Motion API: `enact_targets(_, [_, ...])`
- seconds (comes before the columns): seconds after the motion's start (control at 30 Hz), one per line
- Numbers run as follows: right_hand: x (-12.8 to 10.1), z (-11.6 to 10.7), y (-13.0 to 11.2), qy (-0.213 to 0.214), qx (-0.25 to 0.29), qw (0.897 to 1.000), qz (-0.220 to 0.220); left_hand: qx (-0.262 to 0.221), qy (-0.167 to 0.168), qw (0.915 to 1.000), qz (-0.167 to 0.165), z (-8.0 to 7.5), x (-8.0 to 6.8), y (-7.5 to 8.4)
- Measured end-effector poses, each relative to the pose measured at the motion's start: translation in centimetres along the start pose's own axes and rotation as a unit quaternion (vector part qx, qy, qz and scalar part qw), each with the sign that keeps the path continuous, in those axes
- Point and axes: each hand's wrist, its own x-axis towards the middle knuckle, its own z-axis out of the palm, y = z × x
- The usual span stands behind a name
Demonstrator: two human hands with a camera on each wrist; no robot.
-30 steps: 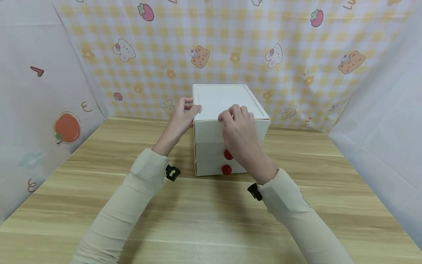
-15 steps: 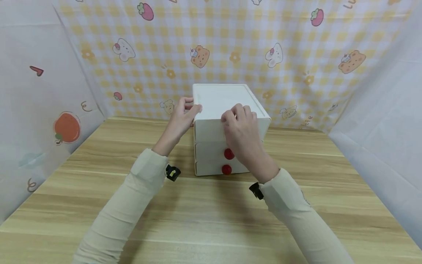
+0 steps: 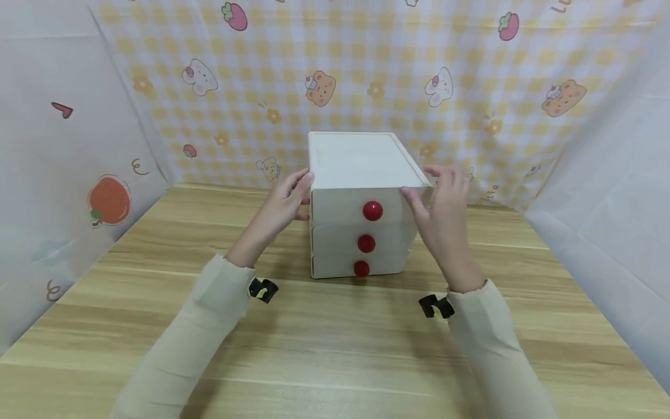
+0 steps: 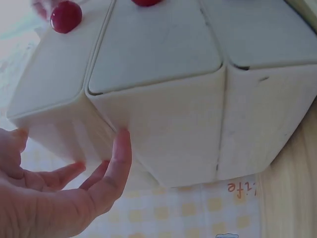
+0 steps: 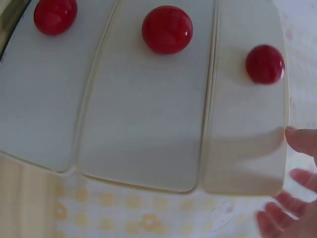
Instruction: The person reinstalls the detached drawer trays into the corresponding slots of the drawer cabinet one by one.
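Note:
A small white drawer chest (image 3: 361,169) stands on the wooden table, with three drawers, each bearing a red knob (image 3: 372,210). All drawers look pushed in. My left hand (image 3: 287,198) rests with straight fingers against the chest's left side near the top; the left wrist view shows the fingertips (image 4: 121,148) touching that wall (image 4: 168,139). My right hand (image 3: 442,201) is spread beside the chest's right top corner, holding nothing. In the right wrist view the fingertips (image 5: 302,141) hover at the edge of the top drawer front (image 5: 247,124).
The wooden table (image 3: 335,343) stretches toward me in front of the chest. A checked cloth with cartoon animals (image 3: 366,87) hangs close behind it, and white sheets (image 3: 57,174) wall off both sides.
My right hand has left the top drawer's front and swung to the chest's right side, uncovering the top red knob. My left hand has flattened slightly against the left side.

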Motion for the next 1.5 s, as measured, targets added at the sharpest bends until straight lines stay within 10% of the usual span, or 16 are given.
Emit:
enact_targets(0.33, [-1.7, -0.3, 2.8, -0.144, 0.078, 0.97, 0.18, 0.012, -0.021, 0.9997, -0.002, 0.5, -2.2, -1.1])
enact_targets(0.67, [-2.0, -0.4, 4.0, -0.171, 0.086, 0.963, 0.187, 0.106, -0.033, 0.9938, -0.005, 1.6, -3.0, -1.6])
enact_targets(1.5, [-2.0, -1.1, 3.7, -0.165, 0.117, 0.962, 0.182, 0.117, -0.046, 0.9918, 0.023, 0.8, -2.9, -1.9])
